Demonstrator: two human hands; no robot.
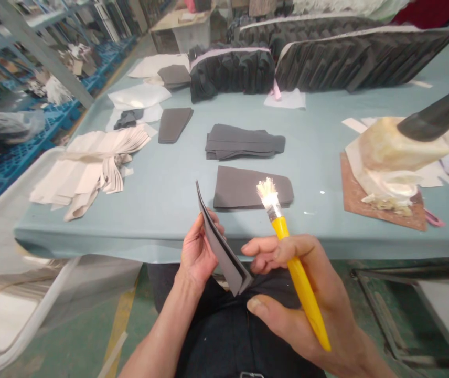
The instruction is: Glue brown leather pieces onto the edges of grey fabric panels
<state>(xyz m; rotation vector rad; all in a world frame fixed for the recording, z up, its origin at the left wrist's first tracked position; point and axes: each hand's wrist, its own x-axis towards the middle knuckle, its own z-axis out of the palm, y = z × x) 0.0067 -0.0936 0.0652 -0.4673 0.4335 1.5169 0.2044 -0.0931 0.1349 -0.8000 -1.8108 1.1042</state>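
Note:
Between the thumb and fingers of my left hand [199, 254] is a thin stack of dark grey fabric pieces [224, 257], tilted and seen almost edge-on, its layers slightly parted at the lower end. My right hand [307, 289] carries a brush [297, 278] with a yellow handle and pale, coated bristles pointing up and away from me. The brush lies across that palm, while the thumb and fingertips spread near the stack's lower end. Beyond the bristles, a pile of grey cut pieces [244, 186] rests on the table, with a folded grey pile [244, 142] behind it.
On the blue-green table [161, 199], fanned cream pieces [94, 163] lie left. A glue-smeared container [393, 147] with a dark handle stands on a brown board [350, 194] at right. Bundled dark pieces [362, 60] line the back. A white bin [63, 283] stands at lower left.

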